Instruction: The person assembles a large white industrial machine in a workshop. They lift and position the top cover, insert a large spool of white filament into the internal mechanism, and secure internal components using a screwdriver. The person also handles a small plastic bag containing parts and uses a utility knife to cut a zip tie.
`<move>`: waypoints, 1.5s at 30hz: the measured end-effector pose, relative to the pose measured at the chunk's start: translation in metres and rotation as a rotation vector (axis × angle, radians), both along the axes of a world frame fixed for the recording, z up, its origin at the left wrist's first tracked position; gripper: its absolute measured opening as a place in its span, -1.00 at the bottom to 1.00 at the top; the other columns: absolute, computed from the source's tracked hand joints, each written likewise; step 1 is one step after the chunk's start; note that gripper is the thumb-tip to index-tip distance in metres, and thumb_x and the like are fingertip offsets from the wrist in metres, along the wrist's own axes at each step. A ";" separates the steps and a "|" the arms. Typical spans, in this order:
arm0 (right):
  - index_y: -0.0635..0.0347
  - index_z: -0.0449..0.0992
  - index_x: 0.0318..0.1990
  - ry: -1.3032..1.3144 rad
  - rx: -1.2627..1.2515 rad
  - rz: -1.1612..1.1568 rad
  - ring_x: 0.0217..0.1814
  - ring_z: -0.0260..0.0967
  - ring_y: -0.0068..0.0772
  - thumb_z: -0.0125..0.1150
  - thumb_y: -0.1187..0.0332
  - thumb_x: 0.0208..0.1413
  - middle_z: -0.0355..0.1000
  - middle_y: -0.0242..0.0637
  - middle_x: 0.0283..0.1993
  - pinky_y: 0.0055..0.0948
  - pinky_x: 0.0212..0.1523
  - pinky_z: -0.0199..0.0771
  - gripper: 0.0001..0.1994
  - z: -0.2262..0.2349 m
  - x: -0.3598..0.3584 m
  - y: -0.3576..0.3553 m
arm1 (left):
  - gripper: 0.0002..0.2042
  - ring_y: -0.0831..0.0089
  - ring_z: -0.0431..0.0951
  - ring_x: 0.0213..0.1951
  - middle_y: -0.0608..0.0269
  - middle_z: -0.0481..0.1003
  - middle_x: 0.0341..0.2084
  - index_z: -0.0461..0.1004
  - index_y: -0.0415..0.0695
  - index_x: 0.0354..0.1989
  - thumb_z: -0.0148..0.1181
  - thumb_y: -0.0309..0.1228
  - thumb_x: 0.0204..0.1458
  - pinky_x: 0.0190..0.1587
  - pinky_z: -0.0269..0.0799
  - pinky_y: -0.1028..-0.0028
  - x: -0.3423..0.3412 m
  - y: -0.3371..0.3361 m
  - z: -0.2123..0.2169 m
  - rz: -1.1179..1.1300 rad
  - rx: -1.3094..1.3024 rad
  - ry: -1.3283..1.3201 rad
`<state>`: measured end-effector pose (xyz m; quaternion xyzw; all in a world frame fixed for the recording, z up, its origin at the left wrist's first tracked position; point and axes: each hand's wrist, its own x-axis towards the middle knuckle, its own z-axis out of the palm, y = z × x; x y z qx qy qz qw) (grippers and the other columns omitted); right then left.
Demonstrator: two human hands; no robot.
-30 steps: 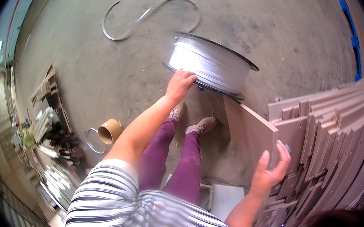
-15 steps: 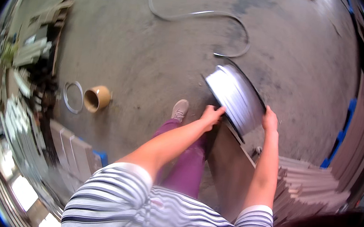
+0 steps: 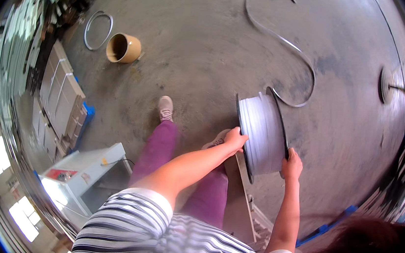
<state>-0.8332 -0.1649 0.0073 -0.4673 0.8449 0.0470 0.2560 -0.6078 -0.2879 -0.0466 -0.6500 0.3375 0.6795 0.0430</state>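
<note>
Your left hand (image 3: 236,140) and right hand (image 3: 292,164) grasp the round, black-rimmed spool of white strip (image 3: 263,133) right of centre, fingers partly hidden. It partly covers the flat brown board (image 3: 238,207) below; a hollow brown cylinder (image 3: 132,49) sits upper left.

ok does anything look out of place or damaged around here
One thing: a long grey strip lies loose in an S-shape on the open floor, one end close to the spool. It looks stray there, though I can't tell if it's joined to the spool. No spill or clear damage shows.
</note>
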 end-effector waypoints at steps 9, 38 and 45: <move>0.15 0.32 -0.34 -0.133 -0.034 0.400 -0.25 0.39 0.11 0.07 0.53 -0.15 0.40 -0.12 -0.34 0.00 -0.32 0.37 -0.83 0.022 0.144 -0.139 | -0.79 0.46 0.49 -0.54 0.18 0.41 -0.44 0.29 -0.28 -0.22 0.10 -0.42 0.06 -0.56 0.53 0.46 0.173 -0.004 0.006 0.526 0.045 0.043; 0.07 0.37 -0.15 -0.225 0.105 1.379 -0.04 0.38 0.10 0.07 0.42 -0.07 0.45 -0.07 -0.13 -0.03 -0.09 0.38 -0.74 -0.016 0.919 -0.471 | -0.77 0.31 0.51 -0.60 0.02 0.42 -0.52 0.30 -0.36 -0.41 0.15 -0.42 -0.09 -0.64 0.56 0.35 0.834 -0.123 -0.013 1.475 -0.293 -0.326; 0.10 0.35 0.00 -0.314 0.039 1.396 0.02 0.38 0.06 -0.01 0.41 0.00 0.41 -0.05 -0.02 -0.03 -0.05 0.41 -0.65 -0.012 0.964 -0.466 | -0.78 0.45 0.44 -0.53 0.18 0.40 -0.50 0.27 -0.25 -0.41 0.20 -0.42 -0.05 -0.54 0.49 0.39 0.862 -0.118 -0.022 1.421 -0.338 -0.529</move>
